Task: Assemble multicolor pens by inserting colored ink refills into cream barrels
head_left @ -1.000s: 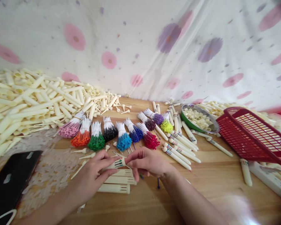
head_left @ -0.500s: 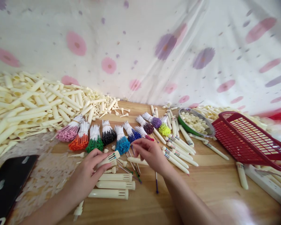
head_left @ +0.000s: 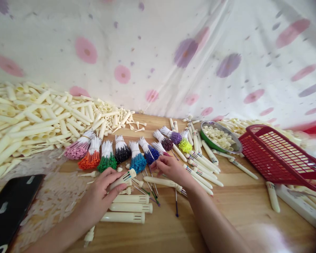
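Observation:
My left hand (head_left: 100, 195) is closed around a cream pen barrel (head_left: 122, 178) whose slotted end points up and to the right. My right hand (head_left: 171, 169) reaches over the red refill bundle (head_left: 162, 150), fingers pinched on a thin refill there. Bundles of coloured refills lie in a row: pink (head_left: 75, 149), orange (head_left: 91, 158), green (head_left: 107, 160), black (head_left: 122, 151), light blue (head_left: 137, 160), dark blue (head_left: 150, 153). Three cream barrels (head_left: 126, 208) lie side by side below my left hand. Loose refills (head_left: 151, 189) lie between my hands.
A big heap of cream barrels (head_left: 28, 119) fills the left. Finished pens (head_left: 202, 167) lie right of my hand. A green bowl of small parts (head_left: 221, 137) and a red basket (head_left: 281, 154) stand at right. A black phone (head_left: 10, 205) lies at front left.
My right hand left the barrel and moved up and away to the red refill bundle. My left hand kept hold of the barrel. The camera tilted slightly downward.

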### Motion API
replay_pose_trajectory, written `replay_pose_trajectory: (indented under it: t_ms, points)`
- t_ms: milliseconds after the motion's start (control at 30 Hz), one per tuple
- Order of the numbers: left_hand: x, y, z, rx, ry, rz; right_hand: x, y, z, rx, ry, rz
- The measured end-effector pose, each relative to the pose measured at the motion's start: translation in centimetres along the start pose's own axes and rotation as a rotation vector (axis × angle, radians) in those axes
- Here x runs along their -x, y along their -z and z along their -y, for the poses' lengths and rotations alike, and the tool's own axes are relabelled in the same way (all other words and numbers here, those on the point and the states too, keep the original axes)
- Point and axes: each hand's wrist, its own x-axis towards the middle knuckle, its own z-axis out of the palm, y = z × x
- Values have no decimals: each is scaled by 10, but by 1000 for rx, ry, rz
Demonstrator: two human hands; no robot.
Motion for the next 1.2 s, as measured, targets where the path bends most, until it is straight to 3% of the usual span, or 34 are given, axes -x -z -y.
replay_pose_trajectory:
  t_ms: [67,167,333,600,1200]
  points:
    - [0,2,-1,1,-8,13,11,14,6,-103,44,90]
    - [-1,5,-2,-14,-31,44,33,38,16,-382,185,334]
    - [-1,11,-2,-102,-157,83,51,59,17,-305,263,488]
    - [2,14,1,-194,-288,114,41,52,11,-201,384,631]
    - [3,14,-3,-204,-361,284,36,37,11,-342,188,735]
